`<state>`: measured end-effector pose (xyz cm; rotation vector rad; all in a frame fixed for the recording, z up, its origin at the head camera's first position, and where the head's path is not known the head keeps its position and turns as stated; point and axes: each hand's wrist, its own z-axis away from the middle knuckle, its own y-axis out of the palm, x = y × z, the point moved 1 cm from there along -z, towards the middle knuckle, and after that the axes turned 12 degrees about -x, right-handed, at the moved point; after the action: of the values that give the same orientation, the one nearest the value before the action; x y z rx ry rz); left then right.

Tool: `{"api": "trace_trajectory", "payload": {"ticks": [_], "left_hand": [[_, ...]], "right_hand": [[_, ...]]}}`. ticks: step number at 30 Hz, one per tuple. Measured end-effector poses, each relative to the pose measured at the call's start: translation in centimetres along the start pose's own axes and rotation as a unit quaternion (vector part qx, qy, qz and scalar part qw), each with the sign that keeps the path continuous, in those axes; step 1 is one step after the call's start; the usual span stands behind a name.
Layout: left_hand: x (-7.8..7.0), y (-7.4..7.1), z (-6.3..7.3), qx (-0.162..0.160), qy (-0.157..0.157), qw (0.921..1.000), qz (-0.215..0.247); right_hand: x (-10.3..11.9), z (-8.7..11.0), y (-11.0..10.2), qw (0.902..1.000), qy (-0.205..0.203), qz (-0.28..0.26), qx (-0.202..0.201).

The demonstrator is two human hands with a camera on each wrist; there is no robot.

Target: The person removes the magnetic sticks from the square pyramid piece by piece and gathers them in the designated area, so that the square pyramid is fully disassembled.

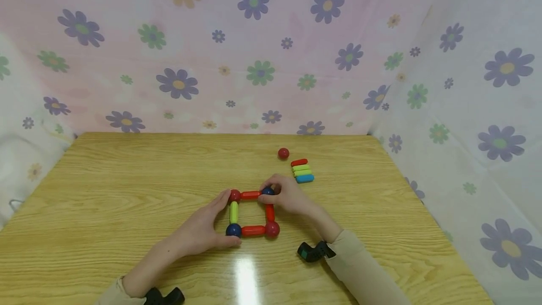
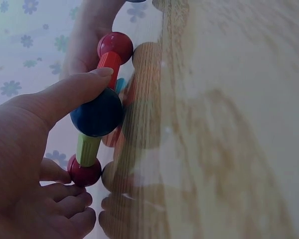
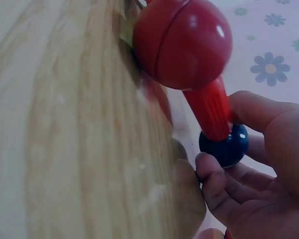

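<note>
A square of magnetic sticks and balls lies on the table, with three red sticks (image 1: 253, 230) and one yellow-green stick (image 1: 234, 212) between its corner balls. My left hand (image 1: 202, 230) spans the left side, thumb against the near blue ball (image 2: 96, 112) and fingertips at the far red ball (image 1: 235, 196). At the far right corner, my right hand (image 1: 291, 195) pinches the other blue ball (image 3: 224, 147) between thumb and fingers. The near right corner is a red ball (image 1: 272, 229), large in the right wrist view.
Beyond my right hand, a loose red ball (image 1: 283, 153) sits on the wooden table (image 1: 169, 164). Close by lie a red stick (image 1: 299, 162), two yellow-green sticks (image 1: 302, 170) and a blue stick (image 1: 305, 179), side by side. A flowered cloth (image 1: 254, 60) hangs behind the table.
</note>
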<state>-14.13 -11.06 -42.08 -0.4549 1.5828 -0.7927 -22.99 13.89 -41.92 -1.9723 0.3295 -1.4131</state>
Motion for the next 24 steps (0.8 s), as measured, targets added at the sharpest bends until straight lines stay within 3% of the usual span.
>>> {"api": "trace_trajectory", "payload": {"ticks": [9, 14, 24], "left_hand": [[-0.1, -0.1, 0.2, 0.001, 0.000, 1.0000, -0.001], [-0.1, -0.1, 0.2, 0.002, 0.001, 1.0000, -0.002], [0.0, -0.1, 0.1, 0.003, 0.006, 1.0000, -0.006]], "right_hand": [[0.2, 0.0, 0.0, 0.9993, 0.026, -0.021, -0.015], [-0.5, 0.0, -0.7, 0.9977, 0.029, -0.055, 0.026], [-1.0, 0.0, -2.7, 0.9924, 0.029, -0.068, 0.099]]}}
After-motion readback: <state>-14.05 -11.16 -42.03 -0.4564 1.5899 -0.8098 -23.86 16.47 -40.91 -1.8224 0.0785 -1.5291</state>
